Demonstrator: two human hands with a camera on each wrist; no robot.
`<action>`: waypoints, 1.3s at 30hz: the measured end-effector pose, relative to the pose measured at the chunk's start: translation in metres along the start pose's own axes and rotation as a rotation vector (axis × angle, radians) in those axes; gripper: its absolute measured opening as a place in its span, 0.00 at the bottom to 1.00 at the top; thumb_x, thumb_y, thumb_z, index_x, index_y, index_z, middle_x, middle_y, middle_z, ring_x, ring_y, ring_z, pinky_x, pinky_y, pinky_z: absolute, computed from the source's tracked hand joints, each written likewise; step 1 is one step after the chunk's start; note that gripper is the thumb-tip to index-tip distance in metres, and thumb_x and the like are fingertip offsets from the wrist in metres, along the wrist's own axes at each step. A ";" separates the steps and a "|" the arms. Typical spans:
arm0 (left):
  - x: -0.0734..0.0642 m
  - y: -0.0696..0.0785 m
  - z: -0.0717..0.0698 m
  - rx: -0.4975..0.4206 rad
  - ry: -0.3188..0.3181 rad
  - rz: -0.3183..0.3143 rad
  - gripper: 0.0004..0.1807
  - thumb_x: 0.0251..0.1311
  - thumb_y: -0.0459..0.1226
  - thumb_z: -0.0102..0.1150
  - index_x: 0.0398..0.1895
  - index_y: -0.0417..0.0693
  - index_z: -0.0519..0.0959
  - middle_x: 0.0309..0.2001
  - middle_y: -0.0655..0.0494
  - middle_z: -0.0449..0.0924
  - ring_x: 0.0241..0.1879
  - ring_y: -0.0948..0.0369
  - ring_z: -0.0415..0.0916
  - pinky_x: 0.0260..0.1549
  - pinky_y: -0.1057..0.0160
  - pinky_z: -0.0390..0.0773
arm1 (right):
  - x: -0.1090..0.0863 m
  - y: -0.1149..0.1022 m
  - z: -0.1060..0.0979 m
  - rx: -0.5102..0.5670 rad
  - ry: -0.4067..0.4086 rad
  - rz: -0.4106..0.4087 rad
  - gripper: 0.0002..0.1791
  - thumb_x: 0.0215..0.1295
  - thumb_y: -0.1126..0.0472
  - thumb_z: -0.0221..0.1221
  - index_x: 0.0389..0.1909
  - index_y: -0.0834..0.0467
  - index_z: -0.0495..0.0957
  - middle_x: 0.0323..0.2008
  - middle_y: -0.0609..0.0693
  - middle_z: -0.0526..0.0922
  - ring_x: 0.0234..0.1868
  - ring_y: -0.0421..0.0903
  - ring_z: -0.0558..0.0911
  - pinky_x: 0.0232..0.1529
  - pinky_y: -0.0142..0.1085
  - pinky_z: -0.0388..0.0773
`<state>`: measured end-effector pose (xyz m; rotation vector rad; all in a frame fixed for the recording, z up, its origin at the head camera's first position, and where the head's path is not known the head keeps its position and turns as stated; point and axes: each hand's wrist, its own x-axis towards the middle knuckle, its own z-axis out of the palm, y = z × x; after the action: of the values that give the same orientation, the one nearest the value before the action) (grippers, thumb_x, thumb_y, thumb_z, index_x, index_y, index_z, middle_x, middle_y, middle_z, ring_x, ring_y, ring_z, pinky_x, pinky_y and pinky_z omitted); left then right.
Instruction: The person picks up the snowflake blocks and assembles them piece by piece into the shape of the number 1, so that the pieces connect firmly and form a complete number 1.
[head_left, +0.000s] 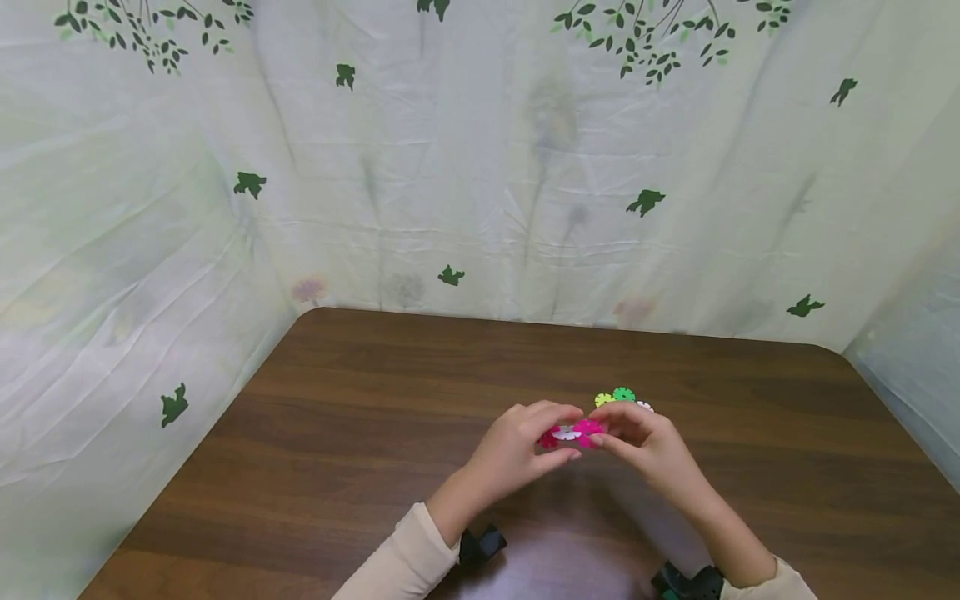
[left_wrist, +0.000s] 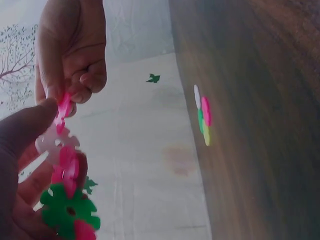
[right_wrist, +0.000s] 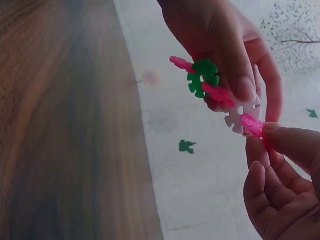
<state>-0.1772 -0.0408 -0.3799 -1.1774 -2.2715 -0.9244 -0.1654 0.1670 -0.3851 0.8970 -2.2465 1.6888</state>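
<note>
A short chain of interlocking snowflake discs hangs between my hands above the table. My left hand (head_left: 517,442) grips it, the thumb lying on the white disc (right_wrist: 232,119). A pink disc (right_wrist: 217,94) and a green disc (right_wrist: 204,70) follow along the chain, with another pink disc (right_wrist: 181,63) at its far end. My right hand (head_left: 648,442) pinches the bright pink disc (right_wrist: 254,125) at the other end, between thumb and fingers. That disc meets the white one's edge; how deep its slot sits is hidden.
Behind my right hand, loose discs lie on the brown wooden table (head_left: 360,392): a yellow one (head_left: 603,400), a green one (head_left: 624,393), a white one (head_left: 645,406) and a pink one (left_wrist: 206,111). A pale leaf-patterned cloth (head_left: 487,192) hangs behind the table.
</note>
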 end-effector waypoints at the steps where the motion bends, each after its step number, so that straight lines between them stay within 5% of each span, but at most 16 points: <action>1: 0.000 0.001 0.001 0.025 0.012 0.004 0.22 0.44 0.41 0.69 0.46 0.48 0.77 0.40 0.60 0.78 0.37 0.69 0.73 0.33 0.71 0.67 | 0.000 0.000 0.001 0.014 -0.001 0.006 0.15 0.51 0.74 0.61 0.42 0.64 0.75 0.32 0.55 0.78 0.27 0.47 0.79 0.26 0.34 0.76; 6: -0.002 0.002 0.004 0.112 0.063 0.018 0.23 0.42 0.45 0.70 0.44 0.50 0.78 0.34 0.63 0.78 0.30 0.70 0.71 0.30 0.73 0.66 | 0.000 -0.001 0.006 0.096 0.001 0.035 0.15 0.50 0.75 0.61 0.41 0.67 0.73 0.32 0.58 0.76 0.28 0.46 0.81 0.28 0.37 0.78; 14: -0.002 -0.001 0.008 0.131 0.117 0.036 0.18 0.43 0.44 0.70 0.40 0.52 0.79 0.32 0.64 0.79 0.30 0.71 0.72 0.28 0.73 0.67 | 0.001 0.001 0.010 0.147 -0.002 0.040 0.15 0.50 0.76 0.60 0.41 0.70 0.71 0.34 0.60 0.74 0.29 0.45 0.80 0.30 0.35 0.78; 25: -0.002 -0.005 0.007 0.163 0.147 0.037 0.18 0.43 0.44 0.69 0.38 0.50 0.79 0.30 0.64 0.79 0.25 0.70 0.70 0.26 0.72 0.67 | 0.005 0.003 -0.013 -0.060 0.091 0.020 0.21 0.49 0.75 0.62 0.47 0.66 0.71 0.38 0.57 0.76 0.39 0.47 0.77 0.36 0.30 0.76; 33: -0.001 -0.006 0.004 0.144 0.137 0.007 0.18 0.44 0.44 0.69 0.39 0.50 0.79 0.31 0.64 0.79 0.24 0.70 0.68 0.28 0.72 0.67 | 0.003 0.026 -0.038 -0.247 0.152 0.149 0.26 0.51 0.68 0.64 0.53 0.60 0.69 0.47 0.56 0.76 0.47 0.45 0.74 0.44 0.24 0.70; 39: -0.002 -0.007 0.004 0.143 0.136 0.001 0.18 0.44 0.43 0.69 0.39 0.49 0.79 0.33 0.63 0.80 0.27 0.69 0.72 0.30 0.70 0.69 | -0.003 0.049 -0.049 -0.322 0.146 0.214 0.26 0.53 0.66 0.63 0.54 0.64 0.68 0.50 0.60 0.74 0.49 0.53 0.73 0.46 0.29 0.71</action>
<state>-0.1820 -0.0416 -0.3861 -1.0227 -2.1885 -0.8021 -0.2008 0.2213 -0.4098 0.4603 -2.4850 1.3565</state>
